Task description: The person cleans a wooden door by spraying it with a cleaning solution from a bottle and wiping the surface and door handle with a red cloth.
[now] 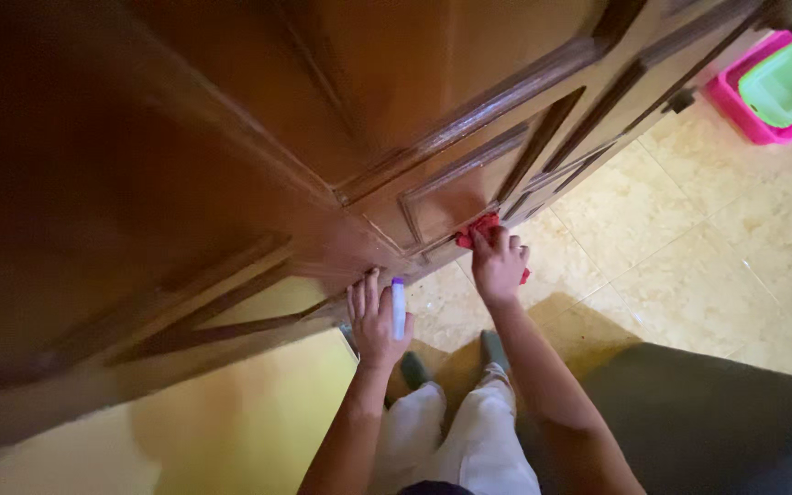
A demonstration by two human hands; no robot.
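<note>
Red cloth (480, 226) crumpled, pressed on brown panelled door (469, 119).

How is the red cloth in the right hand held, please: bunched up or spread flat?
Bunched up. The red cloth shows as a crumpled wad under the right hand, pressed against the wooden door near its lower panel.

door (469, 82): glossy varnished wood | rag (480, 225): red cloth | floor (689, 229): smooth tile | bottle (399, 308): plastic
</note>
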